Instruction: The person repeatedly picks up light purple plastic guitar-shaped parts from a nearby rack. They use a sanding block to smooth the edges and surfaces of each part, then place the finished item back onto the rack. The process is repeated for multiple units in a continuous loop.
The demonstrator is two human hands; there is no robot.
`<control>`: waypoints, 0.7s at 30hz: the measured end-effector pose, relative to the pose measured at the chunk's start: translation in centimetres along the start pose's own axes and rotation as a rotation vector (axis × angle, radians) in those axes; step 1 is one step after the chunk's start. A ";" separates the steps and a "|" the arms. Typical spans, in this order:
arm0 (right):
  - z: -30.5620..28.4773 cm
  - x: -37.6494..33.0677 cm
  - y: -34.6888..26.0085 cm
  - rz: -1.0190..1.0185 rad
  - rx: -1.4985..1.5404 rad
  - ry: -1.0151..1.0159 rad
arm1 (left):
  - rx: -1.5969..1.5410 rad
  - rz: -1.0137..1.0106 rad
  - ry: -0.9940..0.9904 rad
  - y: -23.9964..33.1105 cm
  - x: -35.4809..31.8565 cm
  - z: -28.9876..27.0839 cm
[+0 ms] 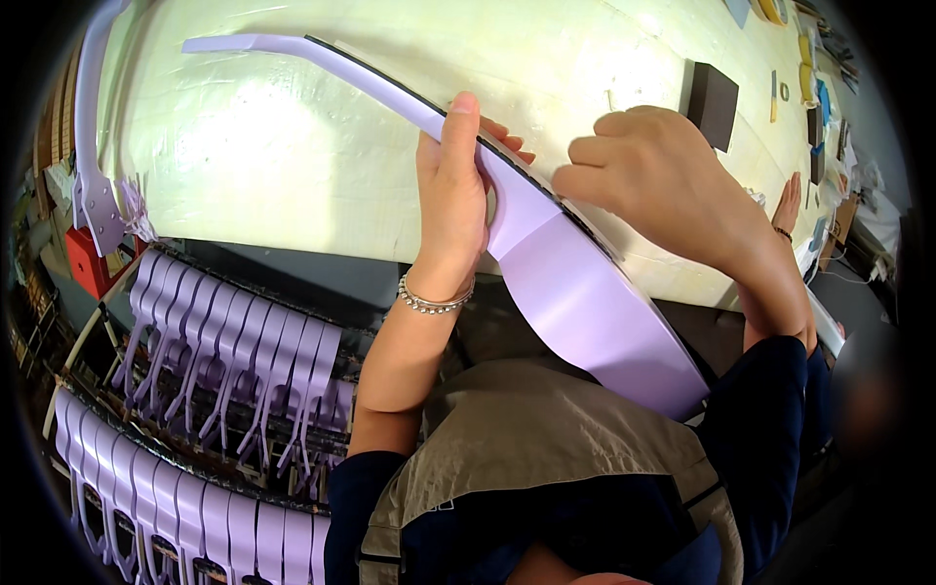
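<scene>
The left hand (pixel 450 190) grasps the lilac part (pixel 546 253) over the table (pixel 273 146) edge; the right hand (pixel 648 175) is clenched on its dark rim, fingertips hidden. The table beyond has free room.

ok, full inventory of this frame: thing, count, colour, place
curved plastic part: 1, lilac with a dark edge strip, held over the table edge
matching lilac parts: many, lilac, racked in two rows lower left
single lilac part: 1, lilac, far left
worktable: 1, cream, upper half
block: 1, dark brown, on the table upper right
another person's hand: 1, right table edge
bracelet: 1, silver beads, left wrist
left hand: grips the part
right hand: fingertips on the dark edge
</scene>
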State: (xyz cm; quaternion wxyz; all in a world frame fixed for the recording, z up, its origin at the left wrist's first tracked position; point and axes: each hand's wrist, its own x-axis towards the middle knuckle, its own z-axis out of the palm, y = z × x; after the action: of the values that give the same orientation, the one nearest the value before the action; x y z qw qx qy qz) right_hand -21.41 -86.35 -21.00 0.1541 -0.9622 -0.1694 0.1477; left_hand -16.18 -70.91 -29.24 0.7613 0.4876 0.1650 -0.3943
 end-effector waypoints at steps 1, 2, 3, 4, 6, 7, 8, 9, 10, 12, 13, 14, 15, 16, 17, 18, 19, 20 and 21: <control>0.3 0.2 0.2 -0.010 0.002 0.039 | 0.003 0.000 -0.007 0.0 0.0 -0.1; 0.5 0.5 0.2 -0.002 -0.005 0.061 | 0.010 0.000 -0.016 0.0 0.0 -0.2; 0.8 0.8 0.2 0.005 -0.012 0.083 | 0.016 0.001 -0.025 0.1 0.0 -0.2; 0.9 0.9 0.1 0.013 -0.019 0.105 | 0.023 0.002 -0.034 0.1 0.0 -0.2; 0.5 0.5 0.0 0.010 -0.022 0.055 | 0.011 0.009 -0.014 0.1 0.0 0.0; 0.3 0.2 -0.1 0.010 -0.023 0.029 | 0.005 0.012 -0.004 0.1 0.0 0.0; 0.1 -0.1 -0.2 0.008 -0.014 0.004 | 0.012 0.010 -0.004 0.1 0.0 0.1; -0.1 -0.3 -0.2 0.007 -0.006 -0.021 | 0.020 0.007 -0.003 0.1 0.0 0.0; -0.2 -0.4 -0.2 0.006 0.003 -0.047 | 0.027 0.005 -0.003 0.1 0.1 0.0; 0.2 -0.2 0.2 -0.012 0.000 0.007 | 0.012 0.003 -0.010 0.0 0.0 0.0; 0.4 0.1 0.4 -0.022 -0.002 0.034 | 0.004 0.002 -0.013 0.0 0.0 0.0; 0.5 0.5 0.4 -0.013 -0.011 0.045 | 0.030 -0.002 -0.012 0.3 -0.1 0.1; 0.7 0.7 0.4 -0.007 -0.021 0.075 | 0.035 0.004 -0.020 0.3 -0.1 0.0; 1.0 0.7 0.3 -0.002 -0.031 0.104 | 0.041 0.009 -0.028 0.2 0.0 -0.1; 1.1 0.8 0.2 0.002 -0.041 0.133 | 0.046 0.015 -0.035 0.1 0.1 -0.2; 0.7 0.6 -0.1 0.020 -0.072 0.068 | 0.037 0.013 -0.029 0.1 0.1 -0.2; 0.4 0.2 -0.4 0.027 -0.053 0.044 | 0.029 0.011 -0.023 0.0 0.1 -0.1; 0.1 -0.2 -0.5 0.028 -0.036 0.021 | 0.019 0.013 -0.013 0.0 0.1 0.0; 0.0 -0.6 -0.4 0.029 -0.018 -0.003 | 0.023 0.011 -0.008 -0.1 0.1 0.0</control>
State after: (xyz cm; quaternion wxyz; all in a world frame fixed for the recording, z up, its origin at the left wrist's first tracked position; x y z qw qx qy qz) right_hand -22.04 -86.19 -20.74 0.1430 -0.9656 -0.1570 0.1498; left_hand -16.17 -70.97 -29.32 0.7584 0.4957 0.1547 -0.3938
